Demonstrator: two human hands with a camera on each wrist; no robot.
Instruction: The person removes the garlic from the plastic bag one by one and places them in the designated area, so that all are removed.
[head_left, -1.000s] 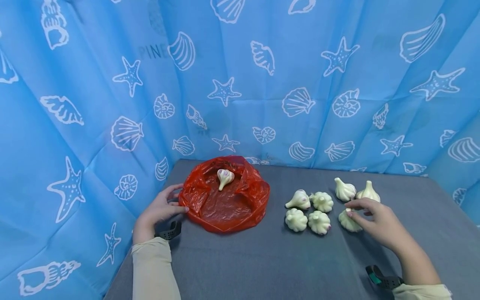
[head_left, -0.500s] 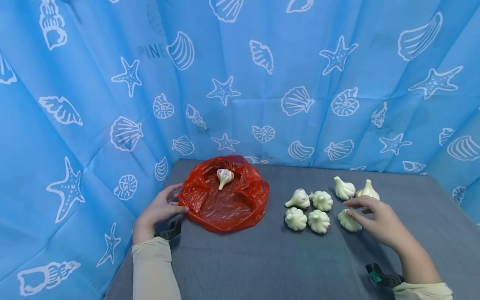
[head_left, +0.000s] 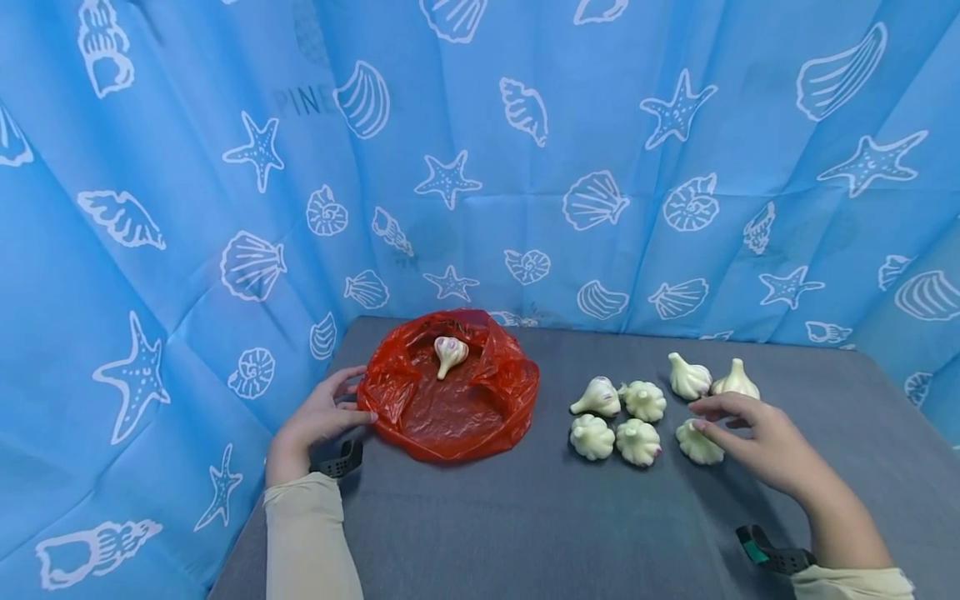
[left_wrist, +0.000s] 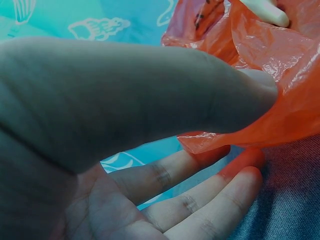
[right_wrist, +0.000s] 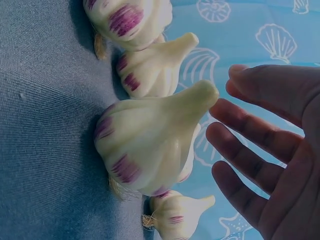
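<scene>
My left hand (head_left: 318, 421) rests against the left side of a red plastic bag (head_left: 450, 454), whose mouth is spread wide. In the left wrist view, the thumb (left_wrist: 250, 95) lies against the plastic, while loosely extended fingers show partly through the film. One purple-streaked garlic bulb (head_left: 451, 353) lies inside the bag. My right hand (head_left: 768, 442) hovers at a white garlic bulb (head_left: 699, 443) standing on the table. In the right wrist view its fingers are spread and relaxed, with the fingertips beside the stem of that garlic bulb (right_wrist: 145, 140) and nothing between them.
Left of the right hand sits a cluster of several garlic bulbs (head_left: 638, 443). Behind the hand stand two more, one garlic bulb (head_left: 688, 379) beside another garlic bulb (head_left: 737, 381). A blue shell-print curtain (head_left: 480, 233) borders the back and left of the grey table (head_left: 525, 533).
My right hand has drawn slightly back from the garlic bulb, its fingertips lifting off the stem. The left hand, the bag and the bulbs stay where they were.
</scene>
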